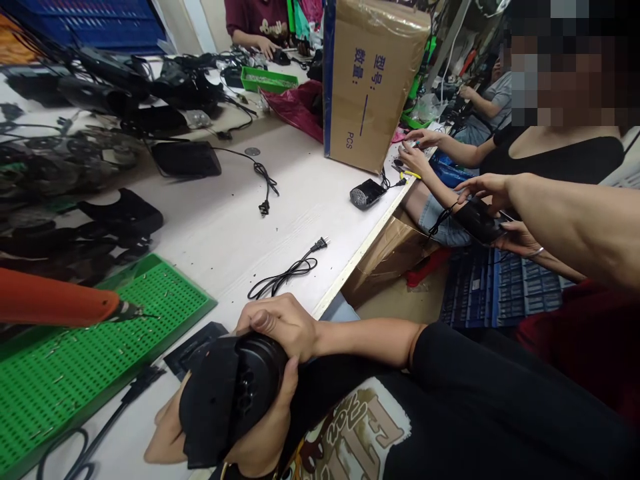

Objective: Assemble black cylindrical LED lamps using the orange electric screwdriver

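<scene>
A black plastic housing (pixel 213 400), with a rounded ribbed part and hexagonal holes on its right side, is held between my two hands near the bottom. My left hand (pixel 263 427) grips it from below, thumb on the near side and fingers partly hidden behind it. At its upper end, my right hand (pixel 290 323) is curled against the ribbed part. Under and behind the housing lies a flat dark piece (pixel 195 350) on the white table (pixel 200 233). Just left is a green perforated tray (pixel 165 300) with small metal pieces.
An orange tool (pixel 55 297) extends over the tray. Cables (pixel 285 277), black housings (pixel 185 159) and a clear-ended device (pixel 367 193) lie on the table. A cardboard box (pixel 373 87) stands behind. At right, a person's hands (pixel 487 193) hold a black part; other people sit farther back.
</scene>
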Demonstrator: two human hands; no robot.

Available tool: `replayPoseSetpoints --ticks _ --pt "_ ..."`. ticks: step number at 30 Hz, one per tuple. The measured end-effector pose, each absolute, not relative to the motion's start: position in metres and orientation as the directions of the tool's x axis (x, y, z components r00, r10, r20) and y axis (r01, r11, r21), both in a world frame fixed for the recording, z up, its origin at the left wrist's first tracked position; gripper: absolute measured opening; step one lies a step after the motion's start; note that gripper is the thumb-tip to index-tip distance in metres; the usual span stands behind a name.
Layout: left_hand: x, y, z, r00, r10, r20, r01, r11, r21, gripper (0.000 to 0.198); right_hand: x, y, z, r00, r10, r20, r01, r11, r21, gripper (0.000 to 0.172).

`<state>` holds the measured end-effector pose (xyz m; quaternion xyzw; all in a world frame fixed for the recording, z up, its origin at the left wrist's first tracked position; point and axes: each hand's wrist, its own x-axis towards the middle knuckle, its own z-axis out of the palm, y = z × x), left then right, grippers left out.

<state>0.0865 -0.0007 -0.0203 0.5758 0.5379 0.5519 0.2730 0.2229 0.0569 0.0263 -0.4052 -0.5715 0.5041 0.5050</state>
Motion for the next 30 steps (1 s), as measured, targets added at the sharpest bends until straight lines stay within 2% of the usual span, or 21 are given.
replayPoseSetpoints --ticks 2,4,7,12,14,16,19,21,24,27,30 --pt "0.090 0.004 -0.012 -0.258 0.855 0.450 0.391 -0.334 0.858 0.084 0.226 0.061 0.028 -0.146 0.974 0.172 0.002 0.175 -0.985 0.078" --pt "0.093 0.009 -0.001 -0.260 0.830 0.493 0.391 -0.376 0.840 0.085 0.231 0.066 0.030 -0.139 0.971 0.192 0.077 0.204 -0.976 0.078" --pt "0.094 0.011 0.015 -0.207 0.885 0.417 0.277 -0.356 0.893 0.089 0.240 0.069 0.032 -0.140 0.956 0.259 0.221 0.286 -0.933 0.077" --pt "0.090 0.009 0.017 -0.157 0.967 0.201 0.152 -0.178 0.972 0.078 0.246 0.064 0.022 -0.106 0.937 0.333 0.382 0.347 -0.857 0.071" --pt "0.086 0.009 0.010 -0.130 0.968 0.216 0.114 -0.202 0.973 0.079 0.245 0.061 0.018 -0.077 0.917 0.391 0.354 0.392 -0.849 0.071" --pt "0.081 0.008 0.001 -0.120 0.955 0.270 0.072 -0.263 0.962 0.082 0.245 0.059 0.018 -0.011 0.910 0.415 0.253 0.404 -0.879 0.072" --pt "0.072 0.005 -0.011 -0.123 0.949 0.290 -0.062 -0.299 0.952 0.082 0.248 0.058 0.025 0.073 0.950 0.303 0.071 0.298 -0.952 0.078" --pt "0.068 0.004 -0.019 -0.122 0.958 0.258 -0.163 -0.276 0.947 0.078 0.250 0.058 0.028 0.049 0.980 0.194 -0.003 0.195 -0.981 0.084" --pt "0.065 0.002 -0.027 -0.108 0.967 0.229 -0.233 -0.248 0.940 0.078 0.252 0.057 0.031 -0.017 0.993 0.118 0.000 0.118 -0.993 0.086" --pt "0.066 0.001 -0.026 -0.115 0.958 0.263 -0.224 -0.283 0.933 0.079 0.249 0.052 0.033 0.005 0.984 0.179 0.055 0.178 -0.982 0.082" --pt "0.069 0.000 -0.019 -0.142 0.922 0.360 -0.134 -0.378 0.916 0.080 0.246 0.048 0.035 0.018 0.979 0.205 0.074 0.203 -0.976 0.078"
